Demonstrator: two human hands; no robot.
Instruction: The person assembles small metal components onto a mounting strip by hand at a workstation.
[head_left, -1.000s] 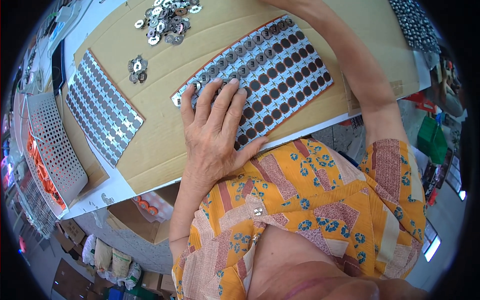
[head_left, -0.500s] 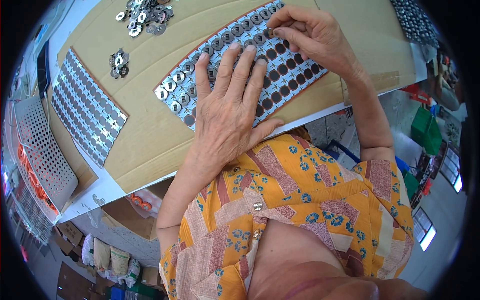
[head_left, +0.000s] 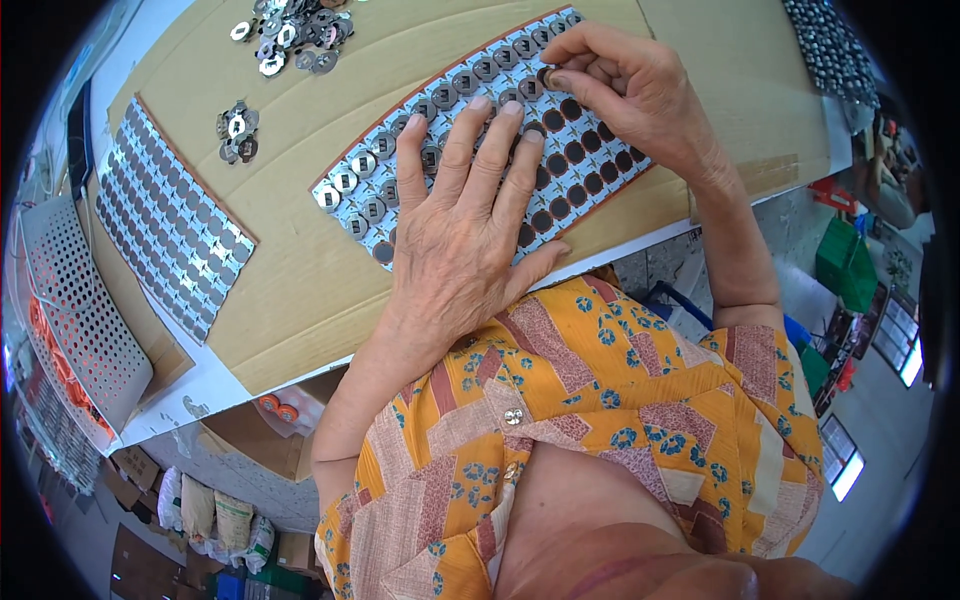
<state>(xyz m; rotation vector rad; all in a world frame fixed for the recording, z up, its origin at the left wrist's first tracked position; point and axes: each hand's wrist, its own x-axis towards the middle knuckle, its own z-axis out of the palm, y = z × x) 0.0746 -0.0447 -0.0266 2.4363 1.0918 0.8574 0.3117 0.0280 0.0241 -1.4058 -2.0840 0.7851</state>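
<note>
Dark disc (head_left: 546, 79) pinched in right grip (head_left: 640, 95), newly come over patterned sheet (head_left: 583, 168), left hand (head_left: 455, 225) still spread across it.

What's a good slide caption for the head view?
Left hand spread over a disc-dotted sheet on cardboard, right hand pinching a small round part at its surface.

Fisheye head view looking down from close above the chest (head_left: 590, 510) onto left hand (head_left: 455, 230), right hand (head_left: 640, 105), table (head_left: 222, 374).
</note>
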